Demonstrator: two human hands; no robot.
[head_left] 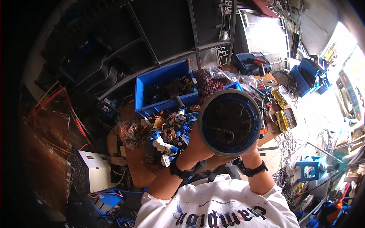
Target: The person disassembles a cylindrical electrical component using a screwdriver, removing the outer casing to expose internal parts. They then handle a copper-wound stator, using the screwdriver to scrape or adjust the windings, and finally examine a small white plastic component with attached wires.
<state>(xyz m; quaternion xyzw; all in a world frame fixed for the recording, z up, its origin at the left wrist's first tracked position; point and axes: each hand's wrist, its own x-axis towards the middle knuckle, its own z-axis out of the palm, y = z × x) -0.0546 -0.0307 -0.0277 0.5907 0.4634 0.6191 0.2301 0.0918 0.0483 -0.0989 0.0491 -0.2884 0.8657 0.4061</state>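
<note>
Close to the camera I hold up a round, dark housing (230, 121) with a thick grey rim and a blue ring inside. A few thin, pale strands show in its dark interior. My left hand (199, 141) grips its lower left side, and my right hand (251, 150) is at its lower right. Most of the fingers are hidden behind the rim. Black bands circle both wrists. Below and left of the housing, a white and blue tool body (162, 144) lies among loose motor parts on the brown table (142, 167).
A blue crate (139, 93) of dark parts stands at the table's back. Copper wire (208, 81) is heaped beside it. To the right are a red and black drill (261, 65), yellow bit sets (282, 121), and a blue stool (312, 168). A white metal box (97, 171) sits left.
</note>
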